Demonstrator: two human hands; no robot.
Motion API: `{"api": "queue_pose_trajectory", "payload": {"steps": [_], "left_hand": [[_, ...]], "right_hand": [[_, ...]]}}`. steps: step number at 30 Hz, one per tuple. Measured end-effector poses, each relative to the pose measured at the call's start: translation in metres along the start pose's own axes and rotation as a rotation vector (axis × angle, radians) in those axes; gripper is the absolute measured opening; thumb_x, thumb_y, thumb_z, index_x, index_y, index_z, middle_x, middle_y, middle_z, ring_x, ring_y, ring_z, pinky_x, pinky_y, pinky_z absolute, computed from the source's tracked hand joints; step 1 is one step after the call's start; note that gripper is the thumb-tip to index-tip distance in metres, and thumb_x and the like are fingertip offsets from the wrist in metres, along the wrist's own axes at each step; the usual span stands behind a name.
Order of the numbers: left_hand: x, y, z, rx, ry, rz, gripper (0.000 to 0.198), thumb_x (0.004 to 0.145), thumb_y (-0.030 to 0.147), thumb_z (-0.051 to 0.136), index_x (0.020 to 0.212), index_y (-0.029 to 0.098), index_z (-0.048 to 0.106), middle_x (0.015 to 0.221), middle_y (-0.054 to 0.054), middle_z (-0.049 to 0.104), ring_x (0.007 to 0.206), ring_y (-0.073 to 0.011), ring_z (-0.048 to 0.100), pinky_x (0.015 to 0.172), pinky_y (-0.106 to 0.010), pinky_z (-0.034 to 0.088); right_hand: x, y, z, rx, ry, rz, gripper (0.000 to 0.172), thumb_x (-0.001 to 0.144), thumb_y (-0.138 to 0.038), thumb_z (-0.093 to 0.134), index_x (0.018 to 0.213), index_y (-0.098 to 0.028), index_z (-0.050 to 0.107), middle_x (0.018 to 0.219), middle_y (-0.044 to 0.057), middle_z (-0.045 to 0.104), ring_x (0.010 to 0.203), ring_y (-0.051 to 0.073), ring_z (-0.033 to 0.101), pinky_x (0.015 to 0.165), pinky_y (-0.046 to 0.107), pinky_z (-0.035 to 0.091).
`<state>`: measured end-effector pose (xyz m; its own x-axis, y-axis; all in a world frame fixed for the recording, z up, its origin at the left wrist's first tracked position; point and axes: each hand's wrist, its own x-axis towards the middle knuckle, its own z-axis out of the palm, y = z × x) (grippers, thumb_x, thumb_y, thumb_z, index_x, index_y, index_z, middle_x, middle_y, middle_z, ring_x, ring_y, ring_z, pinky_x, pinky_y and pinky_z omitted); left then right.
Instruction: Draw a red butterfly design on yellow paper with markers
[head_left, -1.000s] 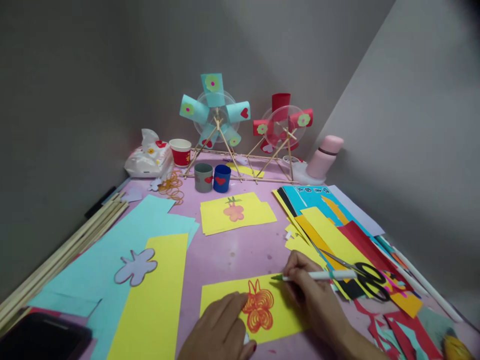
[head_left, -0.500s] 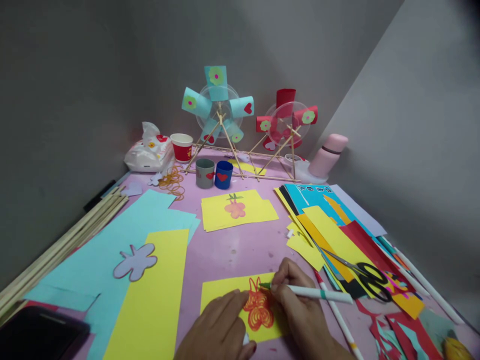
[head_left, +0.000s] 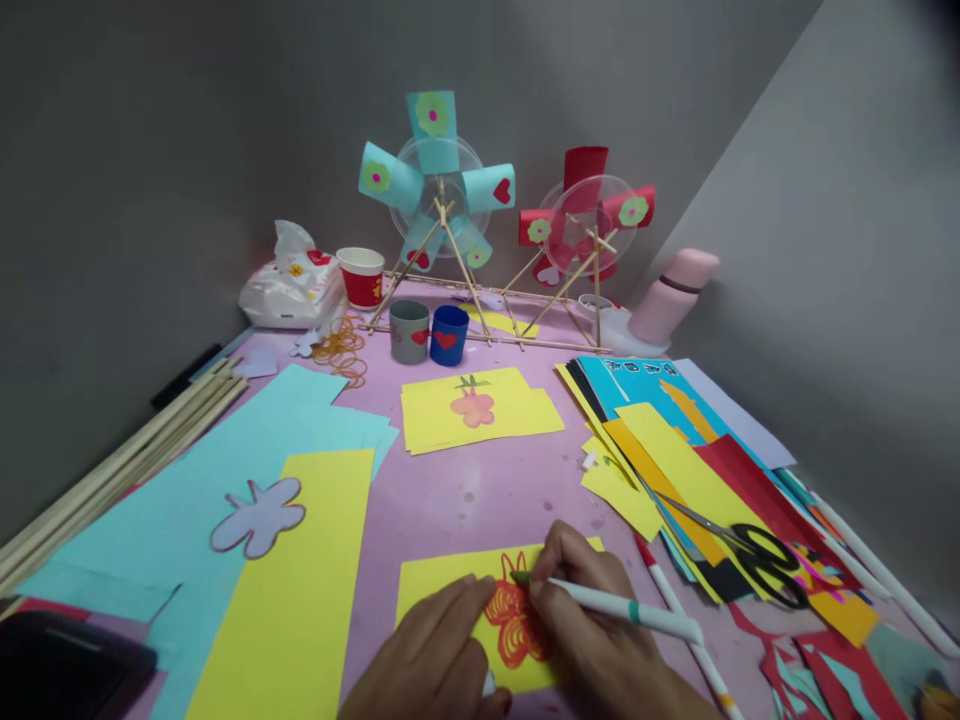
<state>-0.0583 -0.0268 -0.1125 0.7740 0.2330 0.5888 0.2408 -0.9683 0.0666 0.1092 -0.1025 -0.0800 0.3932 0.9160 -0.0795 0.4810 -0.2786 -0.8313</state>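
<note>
My right hand (head_left: 581,610) is closed around a white felt-tip marker (head_left: 630,607) with a green nib. The nib touches the red butterfly drawing (head_left: 517,625) near its antennae, on a yellow sheet (head_left: 420,575). My left hand (head_left: 439,650) presses flat fingers on the sheet's left part, just beside the drawing. Between its thumb and fingers shows the end of a small white object (head_left: 489,684), mostly hidden. Right of the hands lies another white marker (head_left: 664,578) with a red end.
Black-handled scissors (head_left: 757,560) lie on coloured paper at right. A lilac butterfly cutout (head_left: 259,517) rests at left. Behind are yellow cards (head_left: 517,410), two small paper cups (head_left: 448,338), two paper-and-stick wheels (head_left: 442,190) and a pink bottle (head_left: 671,295). A phone (head_left: 67,665) is front left.
The view has tilted and shifted slightly. The marker's nib has moved a little down and left against the drawing. Both hands keep their grip and place on the sheet.
</note>
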Motion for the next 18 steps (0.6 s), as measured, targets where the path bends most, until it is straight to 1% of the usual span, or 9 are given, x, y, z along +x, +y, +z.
{"api": "queue_pose_trajectory", "payload": {"steps": [3, 6, 8, 11, 15, 18], "left_hand": [[0.001, -0.001, -0.001, 0.033, -0.006, 0.022, 0.034, 0.094, 0.041, 0.037, 0.099, 0.016, 0.061, 0.101, -0.005, 0.073, 0.088, -0.0154, 0.068, 0.075, -0.021, 0.054], [0.005, -0.003, 0.0, 0.098, -0.001, 0.078, 0.031, 0.093, 0.038, 0.041, 0.094, 0.016, 0.063, 0.099, -0.005, 0.074, 0.088, -0.0168, 0.068, 0.073, -0.022, 0.056], [0.006, -0.004, 0.001, 0.127, -0.005, 0.107, 0.028, 0.092, 0.035, 0.042, 0.092, 0.016, 0.063, 0.098, -0.005, 0.074, 0.088, -0.0178, 0.069, 0.071, -0.024, 0.056], [0.004, -0.005, 0.002, 0.121, -0.031, 0.097, 0.029, 0.091, 0.035, 0.043, 0.095, 0.015, 0.063, 0.1, -0.005, 0.074, 0.09, -0.018, 0.068, 0.072, -0.024, 0.057], [-0.005, -0.005, 0.0, 0.056, -0.057, 0.064, 0.026, 0.088, 0.034, 0.048, 0.097, 0.015, 0.063, 0.103, -0.006, 0.072, 0.094, -0.0186, 0.066, 0.078, -0.025, 0.056], [-0.007, -0.004, 0.0, 0.032, -0.083, 0.054, 0.024, 0.086, 0.033, 0.052, 0.096, 0.016, 0.064, 0.105, -0.007, 0.072, 0.095, -0.0191, 0.066, 0.078, -0.026, 0.056]], "right_hand": [[0.0, 0.0, 0.0, -0.013, 0.004, -0.003, 0.01, 0.076, -0.019, 0.039, 0.069, -0.022, 0.046, 0.066, 0.0, 0.05, 0.066, 0.018, 0.049, 0.055, 0.026, 0.038], [0.001, 0.003, 0.001, -0.008, -0.017, -0.012, 0.01, 0.076, -0.02, 0.039, 0.069, -0.022, 0.045, 0.066, 0.0, 0.049, 0.065, 0.017, 0.048, 0.056, 0.026, 0.038], [0.0, 0.004, 0.001, 0.002, 0.009, -0.011, 0.011, 0.076, -0.02, 0.039, 0.069, -0.022, 0.046, 0.067, 0.001, 0.05, 0.067, 0.017, 0.049, 0.056, 0.026, 0.039], [-0.001, 0.003, 0.002, 0.015, 0.04, 0.001, 0.011, 0.076, -0.018, 0.04, 0.07, -0.022, 0.048, 0.067, 0.001, 0.051, 0.066, 0.017, 0.05, 0.055, 0.026, 0.039], [-0.001, 0.002, 0.002, 0.015, 0.036, -0.016, 0.012, 0.075, -0.014, 0.042, 0.068, -0.023, 0.047, 0.063, -0.001, 0.051, 0.063, 0.016, 0.05, 0.052, 0.025, 0.038], [0.0, 0.003, 0.002, 0.039, 0.023, -0.049, 0.013, 0.074, -0.012, 0.043, 0.068, -0.023, 0.046, 0.059, -0.002, 0.048, 0.057, 0.015, 0.049, 0.048, 0.024, 0.036]]}}
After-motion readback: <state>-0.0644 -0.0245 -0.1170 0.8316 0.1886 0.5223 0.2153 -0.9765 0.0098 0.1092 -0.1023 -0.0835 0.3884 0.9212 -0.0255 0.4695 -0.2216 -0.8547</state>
